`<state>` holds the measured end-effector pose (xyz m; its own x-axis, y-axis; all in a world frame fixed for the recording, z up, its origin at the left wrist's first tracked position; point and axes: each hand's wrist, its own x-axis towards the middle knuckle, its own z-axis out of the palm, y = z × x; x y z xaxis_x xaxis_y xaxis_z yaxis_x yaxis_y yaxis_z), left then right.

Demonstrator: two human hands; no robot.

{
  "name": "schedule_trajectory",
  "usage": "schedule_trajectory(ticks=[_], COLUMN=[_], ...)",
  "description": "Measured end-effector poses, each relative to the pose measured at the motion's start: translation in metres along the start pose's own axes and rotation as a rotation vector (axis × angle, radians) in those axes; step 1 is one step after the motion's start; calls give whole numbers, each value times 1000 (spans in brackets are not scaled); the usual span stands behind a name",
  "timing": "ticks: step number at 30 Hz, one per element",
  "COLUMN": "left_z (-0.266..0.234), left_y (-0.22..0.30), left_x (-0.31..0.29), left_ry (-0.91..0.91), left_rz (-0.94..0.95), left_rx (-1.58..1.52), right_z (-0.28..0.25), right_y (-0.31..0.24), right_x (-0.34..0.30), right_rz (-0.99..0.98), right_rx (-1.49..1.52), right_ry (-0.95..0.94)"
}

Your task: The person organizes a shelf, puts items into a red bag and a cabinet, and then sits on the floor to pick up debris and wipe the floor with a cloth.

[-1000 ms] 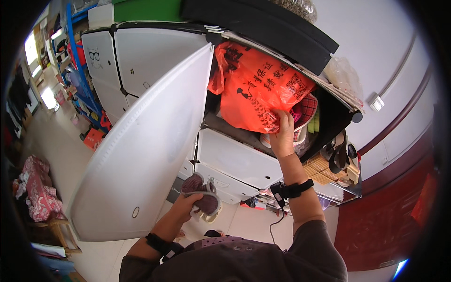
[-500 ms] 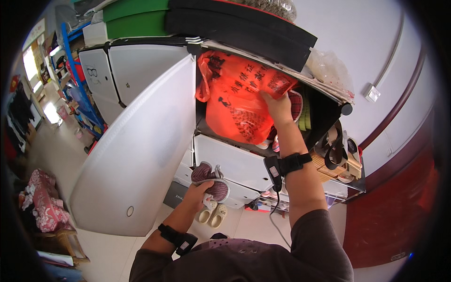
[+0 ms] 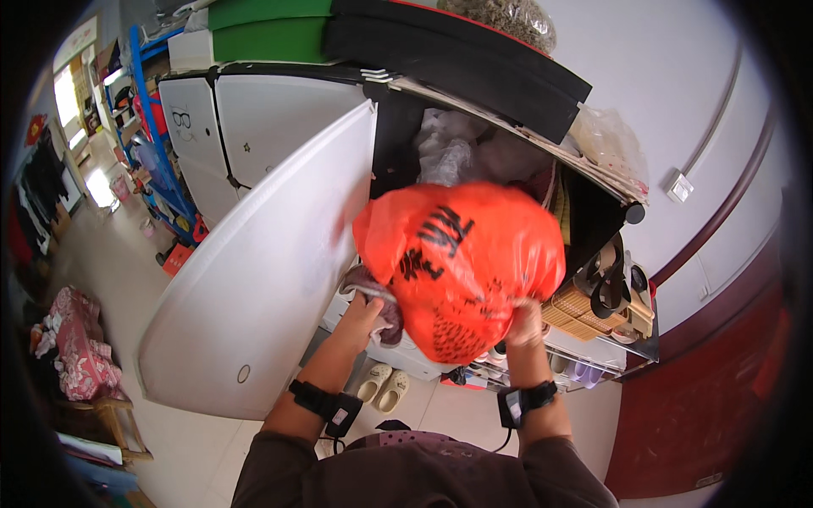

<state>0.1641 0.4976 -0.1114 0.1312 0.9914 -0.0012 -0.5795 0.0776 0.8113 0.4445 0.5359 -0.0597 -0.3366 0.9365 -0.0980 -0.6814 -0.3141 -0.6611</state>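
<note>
A full red plastic bag (image 3: 474, 254) with black print is out in front of the open cabinet compartment, its bulk hanging between my forearms. My right hand (image 3: 524, 322) grips its lower right side, with the fingertips partly hidden by the plastic. In my left hand (image 3: 366, 315) is a crumpled purplish cloth (image 3: 389, 320) with a pale edge, pressed close to the bag's lower left. Behind the bag, the compartment (image 3: 394, 140) shows clear plastic bags (image 3: 447, 148) and a green item at its right side.
The white cabinet door (image 3: 262, 271) stands swung open on my left. Pale clogs (image 3: 383, 388) sit on the floor below. On the right are a wicker basket (image 3: 584, 305) and a shoe rack (image 3: 584, 360). A long black box (image 3: 461, 63) lies on top of the cabinet.
The red bag has come out of the compartment toward me, held by my right hand. Clear plastic bags now show behind it. My left hand, with the cloth, has risen slightly beside it.
</note>
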Motion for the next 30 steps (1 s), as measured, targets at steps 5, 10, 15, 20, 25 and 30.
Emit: schedule_trajectory(ticks=[5, 10, 15, 20, 25, 30], left_z=[-13, -17, 8, 17, 15, -7], left_y=[2, 11, 42, 74, 62, 64], left_x=[-2, -6, -30, -63, -100, -142], left_ry=[68, 14, -94, -64, 83, 302], left_rz=[84, 103, 145, 52, 167, 206], left_rx=[34, 92, 287, 965, 397, -67], right_z=[-5, 6, 7, 30, 58, 71], right_y=[52, 56, 68, 72, 43, -12], right_x=[-24, -41, -44, -61, -67, 6], right_rz=[-60, 239, 217, 290, 327, 130], right_rx=[52, 384, 101, -297, -775, -1288], right_ry=[-186, -108, -210, -371, -647, -688])
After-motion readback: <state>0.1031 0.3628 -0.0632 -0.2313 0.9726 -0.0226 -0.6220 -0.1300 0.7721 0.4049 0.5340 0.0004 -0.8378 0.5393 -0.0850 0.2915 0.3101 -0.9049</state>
